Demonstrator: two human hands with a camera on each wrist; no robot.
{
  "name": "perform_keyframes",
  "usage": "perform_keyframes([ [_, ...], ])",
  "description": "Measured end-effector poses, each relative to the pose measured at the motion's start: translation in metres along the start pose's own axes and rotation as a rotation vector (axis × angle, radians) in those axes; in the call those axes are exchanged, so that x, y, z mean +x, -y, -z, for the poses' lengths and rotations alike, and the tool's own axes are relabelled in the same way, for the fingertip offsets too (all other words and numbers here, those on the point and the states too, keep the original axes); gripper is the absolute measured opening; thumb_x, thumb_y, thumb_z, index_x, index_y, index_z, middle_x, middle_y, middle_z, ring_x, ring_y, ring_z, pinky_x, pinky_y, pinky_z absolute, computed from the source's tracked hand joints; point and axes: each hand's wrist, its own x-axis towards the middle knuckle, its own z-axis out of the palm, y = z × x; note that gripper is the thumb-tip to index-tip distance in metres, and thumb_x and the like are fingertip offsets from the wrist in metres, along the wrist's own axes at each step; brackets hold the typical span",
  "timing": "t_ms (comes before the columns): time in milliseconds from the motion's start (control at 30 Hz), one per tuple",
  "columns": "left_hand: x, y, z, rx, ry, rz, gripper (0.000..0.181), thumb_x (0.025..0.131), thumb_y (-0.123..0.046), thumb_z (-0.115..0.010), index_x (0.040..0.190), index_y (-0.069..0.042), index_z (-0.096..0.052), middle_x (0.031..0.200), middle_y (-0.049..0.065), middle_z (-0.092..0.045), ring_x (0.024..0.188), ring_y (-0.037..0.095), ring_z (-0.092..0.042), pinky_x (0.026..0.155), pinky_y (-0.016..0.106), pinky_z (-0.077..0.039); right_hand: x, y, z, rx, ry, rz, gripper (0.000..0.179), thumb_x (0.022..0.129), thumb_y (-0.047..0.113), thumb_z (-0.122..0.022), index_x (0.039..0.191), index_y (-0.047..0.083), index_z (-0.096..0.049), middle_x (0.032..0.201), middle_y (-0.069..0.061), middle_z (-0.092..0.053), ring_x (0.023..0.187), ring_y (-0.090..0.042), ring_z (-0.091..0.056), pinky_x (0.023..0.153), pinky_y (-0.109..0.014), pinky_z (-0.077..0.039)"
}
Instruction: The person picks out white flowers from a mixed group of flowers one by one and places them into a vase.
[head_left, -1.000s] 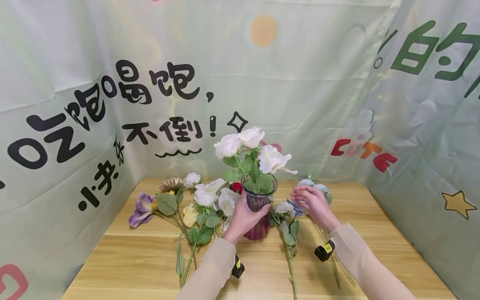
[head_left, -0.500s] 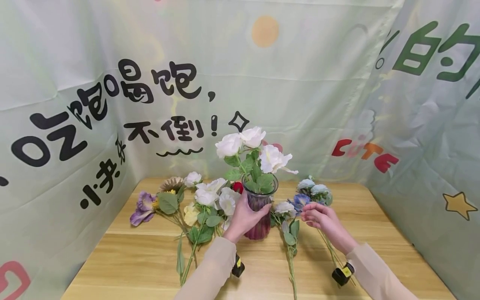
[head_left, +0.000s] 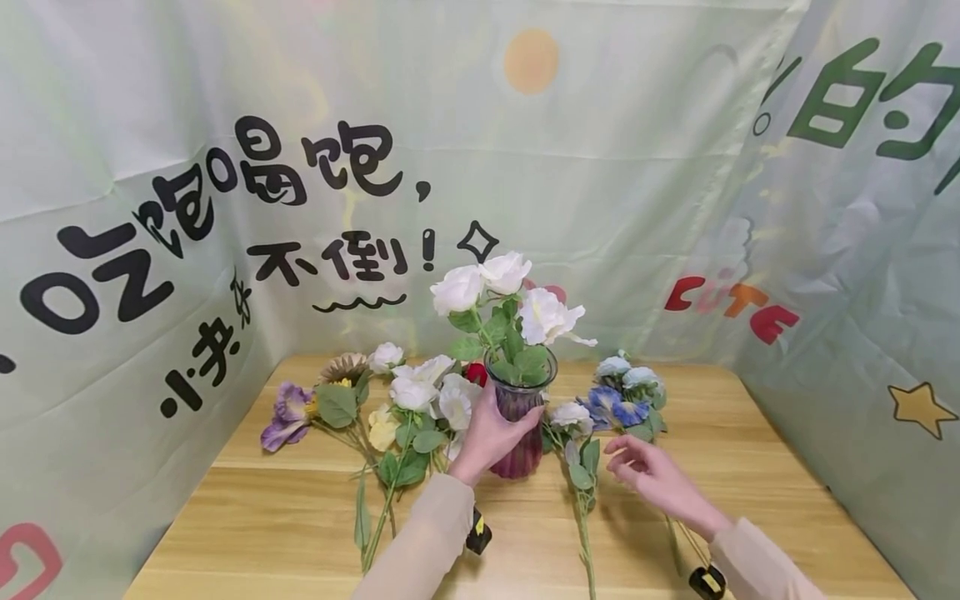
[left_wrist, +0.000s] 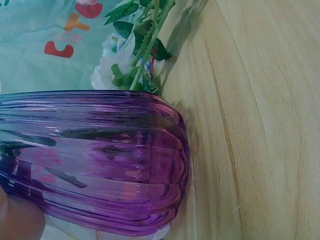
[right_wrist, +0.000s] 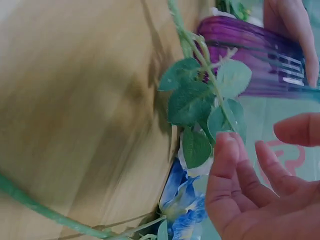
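Observation:
My left hand (head_left: 491,435) grips the purple ribbed glass vase (head_left: 519,460) round its upper body, thumb across the front. Three white flowers (head_left: 551,317) with green leaves stand in the vase. In the left wrist view the base of the vase (left_wrist: 155,170) is right at the tabletop. My right hand (head_left: 660,482) holds nothing; its fingers are loosely bent over the table. Just left of it lies a white rose (head_left: 572,418) with a long leafy stem, whose leaves (right_wrist: 192,105) are close to the fingertips in the right wrist view. A blue iris (head_left: 611,408) lies beyond the hand.
Light blue flowers (head_left: 641,379) lie at the back right. Left of the vase are several white flowers (head_left: 420,383), a yellow flower (head_left: 382,429), a purple iris (head_left: 287,417) and a brown daisy-like flower (head_left: 343,368). A red flower (head_left: 476,373) shows behind the vase. Printed fabric (head_left: 637,167) encloses the table.
My right hand has drawn back from beside the light blue flowers toward the front of the table, uncovering the blue iris. The left hand and the vase have stayed in place.

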Motion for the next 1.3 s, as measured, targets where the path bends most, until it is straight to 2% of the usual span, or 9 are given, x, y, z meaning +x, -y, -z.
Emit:
perform_keyframes([
  [300, 0.000, 0.000, 0.000, 0.018, 0.003, 0.008, 0.081, 0.086, -0.031, -0.079, 0.153, -0.026, -0.034, 0.144, 0.003, -0.057, 0.129, 0.021, -0.059, 0.110, 0.041, -0.049, -0.018, 0.003, -0.007, -0.029, 0.176, 0.044, 0.034, 0.097, 0.015, -0.062, 0.127, -0.001, -0.056, 0.106, -0.018, -0.067, 0.084, -0.018, -0.066, 0.068, -0.023, -0.053],
  [467, 0.000, -0.001, 0.000, -0.003, -0.001, 0.016, 0.080, 0.085, -0.029, -0.080, 0.152, -0.027, -0.036, 0.143, 0.001, -0.057, 0.128, 0.020, -0.060, 0.110, 0.041, -0.049, -0.025, 0.006, -0.009, -0.042, 0.245, 0.051, 0.036, 0.099, 0.019, -0.062, 0.130, 0.003, -0.054, 0.106, -0.017, -0.066, 0.085, -0.018, -0.065, 0.069, -0.023, -0.052],
  [700, -0.001, -0.003, -0.002, -0.010, -0.015, 0.015, 0.079, 0.086, -0.020, -0.080, 0.152, -0.021, -0.036, 0.144, 0.008, -0.057, 0.129, 0.027, -0.059, 0.110, 0.048, -0.048, -0.031, 0.007, -0.017, -0.016, 0.351, 0.126, 0.038, 0.099, 0.016, -0.061, 0.134, 0.002, -0.052, 0.103, -0.015, -0.065, 0.082, -0.009, -0.065, 0.070, -0.023, -0.051],
  [800, -0.002, -0.011, -0.001, -0.009, -0.016, 0.018, 0.080, 0.086, -0.016, -0.079, 0.153, -0.016, -0.036, 0.145, 0.012, -0.055, 0.131, 0.030, -0.057, 0.111, 0.050, -0.046, -0.032, 0.005, -0.021, -0.011, 0.365, 0.164, 0.042, 0.097, 0.014, -0.063, 0.135, -0.001, -0.051, 0.102, -0.011, -0.066, 0.081, -0.005, -0.064, 0.072, -0.023, -0.053],
  [900, -0.006, -0.028, 0.003, -0.012, -0.009, 0.020, 0.078, 0.086, -0.013, -0.079, 0.152, -0.012, -0.037, 0.144, 0.014, -0.056, 0.131, 0.031, -0.057, 0.111, 0.050, -0.046, -0.031, 0.005, -0.026, -0.014, 0.371, 0.179, 0.045, 0.096, 0.015, -0.065, 0.136, -0.002, -0.051, 0.100, -0.008, -0.065, 0.081, -0.004, -0.063, 0.072, -0.023, -0.053],
  [1067, -0.010, -0.042, 0.008, -0.014, -0.003, -0.005, 0.075, 0.086, -0.012, -0.078, 0.150, -0.008, -0.039, 0.141, 0.014, -0.057, 0.128, 0.031, -0.059, 0.109, 0.048, -0.049, -0.031, 0.006, -0.032, -0.038, 0.400, 0.125, 0.044, 0.096, 0.019, -0.066, 0.136, 0.004, -0.054, 0.098, -0.004, -0.065, 0.082, -0.003, -0.063, 0.069, -0.022, -0.051],
  [1167, -0.007, -0.032, 0.005, -0.011, -0.006, 0.001, 0.077, 0.086, -0.014, -0.078, 0.151, -0.010, -0.038, 0.143, 0.014, -0.057, 0.130, 0.030, -0.058, 0.110, 0.049, -0.048, -0.030, 0.004, -0.037, -0.054, 0.414, 0.121, 0.041, 0.095, 0.019, -0.067, 0.133, 0.007, -0.057, 0.093, 0.001, -0.064, 0.079, -0.001, -0.059, 0.066, -0.022, -0.047],
  [1300, -0.002, -0.010, -0.001, -0.004, -0.012, 0.009, 0.080, 0.086, -0.016, -0.079, 0.153, -0.016, -0.036, 0.145, 0.011, -0.056, 0.131, 0.029, -0.058, 0.111, 0.050, -0.047, -0.028, -0.001, -0.044, -0.048, 0.434, 0.145, 0.038, 0.093, 0.016, -0.067, 0.129, 0.007, -0.060, 0.084, 0.006, -0.060, 0.070, 0.001, -0.051, 0.060, -0.020, -0.043],
])
